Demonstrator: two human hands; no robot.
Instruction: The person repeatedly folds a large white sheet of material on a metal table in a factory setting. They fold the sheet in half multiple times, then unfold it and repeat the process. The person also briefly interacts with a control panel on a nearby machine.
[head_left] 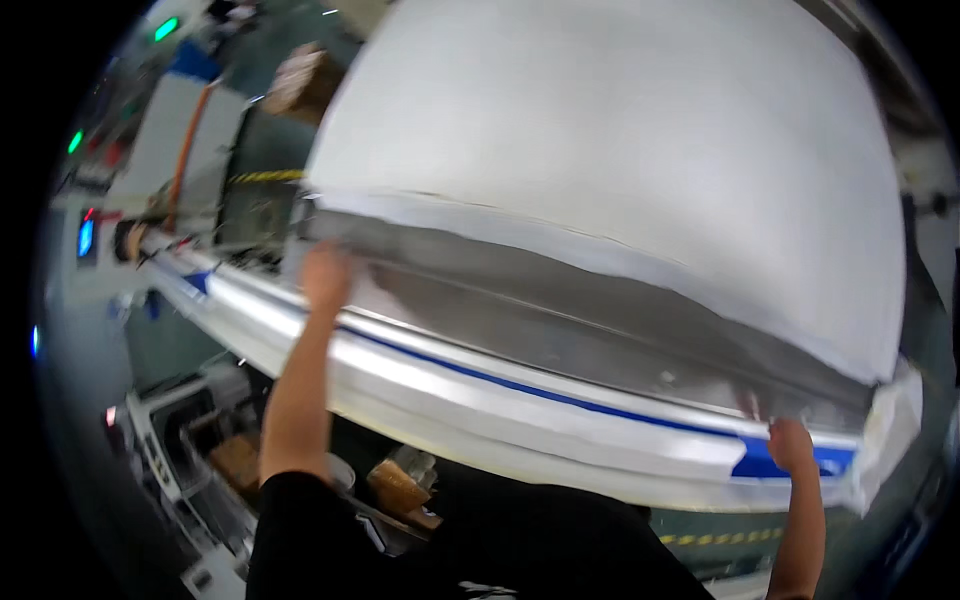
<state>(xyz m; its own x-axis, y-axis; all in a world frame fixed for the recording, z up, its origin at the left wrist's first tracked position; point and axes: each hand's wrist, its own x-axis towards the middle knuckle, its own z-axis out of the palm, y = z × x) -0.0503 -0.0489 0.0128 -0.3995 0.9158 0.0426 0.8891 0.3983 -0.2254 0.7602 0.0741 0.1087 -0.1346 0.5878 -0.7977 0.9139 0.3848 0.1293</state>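
Observation:
A wide white sheet [620,130] covers most of the flat machine bed, its near edge uneven and wavy. Between it and me runs a strip of bare grey metal [540,335]. My left hand [326,280] is over the left end of this strip, close to the metal's front edge; motion smears its fingers. Far to the right, my right hand [790,445] is closed at the front edge of the metal, and what it grips cannot be made out. Along the front lies a long white roll [530,415] with blue patches, below both hands.
Loose white material [890,435] hangs off the right end of the bed. A cardboard box [303,83] stands on the floor beyond the left side. Under the roll, at lower left, are a grey machine frame [165,440] and a brown-and-clear packet [402,480]. An orange hose [188,150] rises at left.

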